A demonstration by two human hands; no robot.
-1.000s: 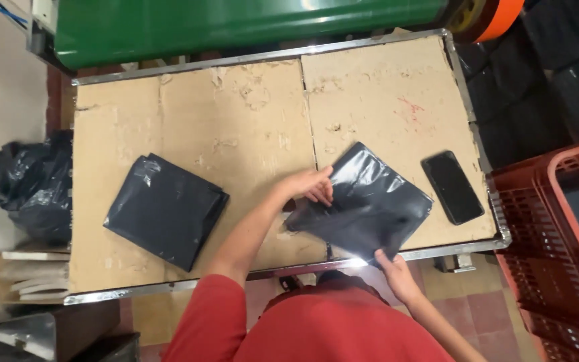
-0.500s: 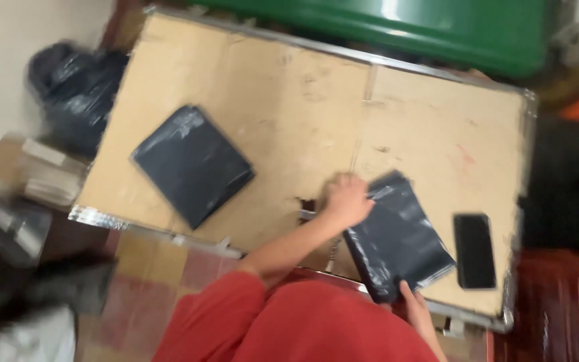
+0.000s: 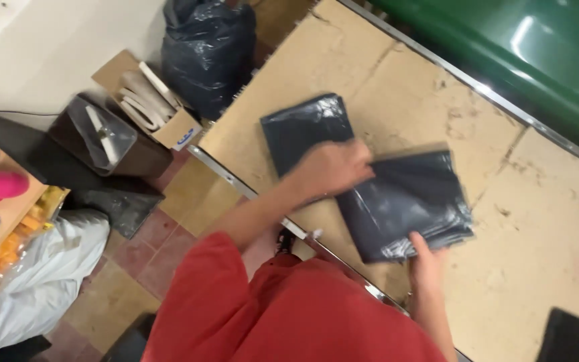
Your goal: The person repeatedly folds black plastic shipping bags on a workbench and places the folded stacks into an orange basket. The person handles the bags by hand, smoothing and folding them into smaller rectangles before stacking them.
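Observation:
A dark grey plastic mailer bag (image 3: 410, 201) lies on the cardboard-covered table (image 3: 437, 100). My left hand (image 3: 333, 167) grips its upper left edge, and my right hand (image 3: 427, 258) pinches its lower edge near the table's front rim. A second dark folded bag (image 3: 303, 124) lies flat just beyond my left hand, partly hidden by it. My red sleeves and shirt fill the bottom of the view.
A black phone (image 3: 564, 335) lies at the table's lower right. A green container (image 3: 531, 60) runs along the far side. On the floor to the left stand a black rubbish bag (image 3: 209, 47), an open cardboard box (image 3: 149, 100), a dark bin (image 3: 102, 137) and a white sack (image 3: 41, 275).
Both hands have carried the right-hand bag leftward until it sits next to the other bag. The camera has swung left and tilted, bringing the floor clutter into view.

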